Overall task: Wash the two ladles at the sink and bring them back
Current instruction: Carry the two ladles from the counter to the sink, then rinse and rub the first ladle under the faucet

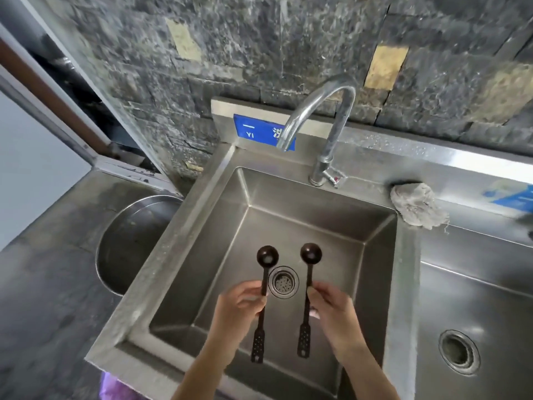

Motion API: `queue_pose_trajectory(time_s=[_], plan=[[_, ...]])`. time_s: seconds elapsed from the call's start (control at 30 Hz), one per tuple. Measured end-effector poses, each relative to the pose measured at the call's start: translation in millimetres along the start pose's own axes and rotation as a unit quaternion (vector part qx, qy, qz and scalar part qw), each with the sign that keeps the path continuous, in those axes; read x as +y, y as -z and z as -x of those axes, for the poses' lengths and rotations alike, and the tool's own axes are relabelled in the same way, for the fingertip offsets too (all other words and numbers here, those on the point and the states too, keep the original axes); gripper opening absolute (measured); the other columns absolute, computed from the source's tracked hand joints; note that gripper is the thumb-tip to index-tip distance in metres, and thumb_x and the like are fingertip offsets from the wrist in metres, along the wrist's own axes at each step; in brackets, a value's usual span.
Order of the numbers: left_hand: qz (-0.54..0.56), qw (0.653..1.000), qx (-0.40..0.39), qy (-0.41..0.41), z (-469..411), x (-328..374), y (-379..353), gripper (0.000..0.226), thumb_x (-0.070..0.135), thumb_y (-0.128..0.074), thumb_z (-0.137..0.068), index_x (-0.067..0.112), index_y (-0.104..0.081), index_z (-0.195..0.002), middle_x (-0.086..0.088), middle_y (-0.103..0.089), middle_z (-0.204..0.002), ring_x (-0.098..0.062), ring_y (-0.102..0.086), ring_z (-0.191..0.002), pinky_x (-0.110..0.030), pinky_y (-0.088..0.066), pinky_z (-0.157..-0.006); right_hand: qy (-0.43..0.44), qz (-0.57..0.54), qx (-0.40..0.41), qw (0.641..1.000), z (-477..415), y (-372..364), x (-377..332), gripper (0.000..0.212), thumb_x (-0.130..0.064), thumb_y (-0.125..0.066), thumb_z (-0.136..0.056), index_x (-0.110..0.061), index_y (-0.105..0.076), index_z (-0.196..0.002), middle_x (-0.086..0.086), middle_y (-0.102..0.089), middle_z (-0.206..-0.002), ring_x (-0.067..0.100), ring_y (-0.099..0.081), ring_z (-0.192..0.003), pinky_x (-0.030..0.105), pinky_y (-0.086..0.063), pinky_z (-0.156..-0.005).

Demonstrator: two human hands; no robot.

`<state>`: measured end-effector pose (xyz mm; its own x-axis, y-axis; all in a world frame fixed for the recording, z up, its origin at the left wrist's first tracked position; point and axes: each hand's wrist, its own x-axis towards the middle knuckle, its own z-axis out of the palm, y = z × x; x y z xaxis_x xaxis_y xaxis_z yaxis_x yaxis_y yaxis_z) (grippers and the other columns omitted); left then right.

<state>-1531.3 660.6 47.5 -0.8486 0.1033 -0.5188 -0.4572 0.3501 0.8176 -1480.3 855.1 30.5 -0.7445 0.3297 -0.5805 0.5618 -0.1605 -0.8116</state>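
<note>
Two dark, slim ladles with small round bowls and perforated handle ends hang over the steel sink (184,255): left hand (239,307) fingers clamp the left ladle (264,284), right hand (331,310) fingers the right ladle (308,272).

Basin floor: the sink (380,255) is bare except for the drain strainer (283,282) in the middle.
Above basin: the faucet (323,116) arches over the back edge, its spout toward the left.
Right rim: a crumpled rag (416,204) lies there.
Left of sink: a round metal bowl (135,241) sits just beside the rim.
</note>
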Motion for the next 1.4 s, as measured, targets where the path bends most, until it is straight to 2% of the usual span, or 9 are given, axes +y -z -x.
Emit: queue_pose_trajectory(time_s=[0.2, 0.4, 0.5, 0.6, 0.7, 0.8, 0.93, 1.17, 1.4], plan=[[0.026, 0.999, 0.045, 0.015, -103, -23, 4, 0.024, 0.010, -0.073, -0.087, 0.031, -0.072, -0.099, 0.015, -0.078, -0.088, -0.003, -0.073, -0.083, -0.017, -0.056, -0.062, -0.031, 0.080, -0.020, 0.996, -96, -50, 17, 0.015, -0.015, -0.060, -0.099, -0.015, -0.074, -0.105, 0.005, -0.080, -0.093, 0.022, -0.077, -0.086, 0.049, -0.063, -0.084], [0.011, 0.996, 0.090, 0.019, -241, -68, 0, 0.023, 0.011, -0.073, -0.086, 0.031, -0.075, -0.095, 0.011, -0.077, -0.084, -0.007, -0.073, -0.085, -0.027, -0.057, -0.076, -0.044, 0.161, -0.005, 0.986, -211, -103, 49, 0.016, -0.022, -0.058, -0.098, -0.022, -0.074, -0.103, -0.002, -0.077, -0.091, 0.016, -0.073, -0.078, 0.032, -0.060, -0.070], [-0.026, 0.992, 0.119, -0.011, -297, -90, -9, 0.025, 0.008, -0.068, -0.085, 0.032, -0.075, -0.091, 0.020, -0.073, -0.074, 0.007, -0.068, -0.073, -0.005, -0.047, -0.065, -0.031, 0.200, 0.026, 0.979, -266, -124, 65, 0.015, -0.023, -0.059, -0.097, -0.024, -0.074, -0.098, -0.004, -0.076, -0.087, 0.009, -0.070, -0.075, 0.017, -0.054, -0.062], [-0.054, 0.989, 0.134, -0.023, -343, -111, -18, 0.023, 0.004, -0.065, -0.087, 0.019, -0.075, -0.102, 0.018, -0.069, -0.081, 0.004, -0.066, -0.072, -0.001, -0.042, -0.062, -0.046, 0.202, 0.022, 0.978, -315, -145, 79, 0.015, -0.022, -0.060, -0.098, -0.027, -0.071, -0.090, -0.001, -0.076, -0.089, 0.019, -0.073, -0.084, 0.041, -0.062, -0.083], [-0.073, 0.985, 0.155, -0.022, -369, -123, -23, 0.024, 0.002, -0.063, -0.088, 0.016, -0.073, -0.105, 0.017, -0.065, -0.080, -0.013, -0.065, -0.077, -0.008, -0.042, -0.065, -0.043, 0.213, 0.025, 0.976, -350, -158, 88, 0.012, -0.022, -0.060, -0.098, -0.022, -0.072, -0.097, 0.004, -0.076, -0.092, 0.026, -0.073, -0.090, 0.049, -0.059, -0.089], [-0.069, 0.980, 0.187, -0.013, -383, -127, -26, 0.026, 0.000, -0.061, -0.089, 0.012, -0.072, -0.110, 0.010, -0.066, -0.084, -0.021, -0.067, -0.084, -0.024, -0.047, -0.078, -0.044, 0.214, 0.036, 0.975, -372, -165, 92, 0.011, -0.019, -0.061, -0.098, -0.016, -0.071, -0.101, 0.007, -0.076, -0.093, 0.030, -0.073, -0.091, 0.052, -0.058, -0.090], [-0.067, 0.975, 0.210, -0.028, -397, -123, -27, 0.032, -0.001, -0.058, -0.091, 0.007, -0.069, -0.120, -0.008, -0.075, -0.107, -0.027, -0.069, -0.099, -0.027, -0.050, -0.088, -0.044, 0.226, 0.054, 0.972, -386, -172, 88, 0.007, -0.019, -0.064, -0.096, -0.018, -0.071, -0.098, 0.005, -0.076, -0.088, 0.028, -0.074, -0.086, 0.049, -0.059, -0.089], [-0.097, 0.966, 0.238, -0.044, -395, -122, -33, 0.043, -0.008, -0.056, -0.087, 0.005, -0.065, -0.126, -0.015, -0.070, -0.123, -0.032, -0.065, -0.115, -0.030, -0.046, -0.096, -0.046, 0.241, 0.082, 0.966, -391, -175, 85, 0.010, -0.019, -0.064, -0.096, -0.018, -0.070, -0.103, 0.000, -0.074, -0.084, 0.021, -0.074, -0.074, 0.043, -0.064, -0.078], [-0.281, 0.938, 0.153, -0.138, -382, -140, -32, 0.042, -0.012, -0.062, -0.079, 0.002, -0.071, -0.118, -0.018, -0.059, -0.139, -0.035, -0.056, -0.128, -0.040, -0.048, -0.105, -0.038, 0.261, 0.101, 0.959, -389, -173, 87, 0.010, -0.019, -0.064, -0.096, -0.028, -0.065, -0.092, -0.004, -0.073, -0.080, 0.018, -0.073, -0.075, 0.038, -0.064, -0.077]])
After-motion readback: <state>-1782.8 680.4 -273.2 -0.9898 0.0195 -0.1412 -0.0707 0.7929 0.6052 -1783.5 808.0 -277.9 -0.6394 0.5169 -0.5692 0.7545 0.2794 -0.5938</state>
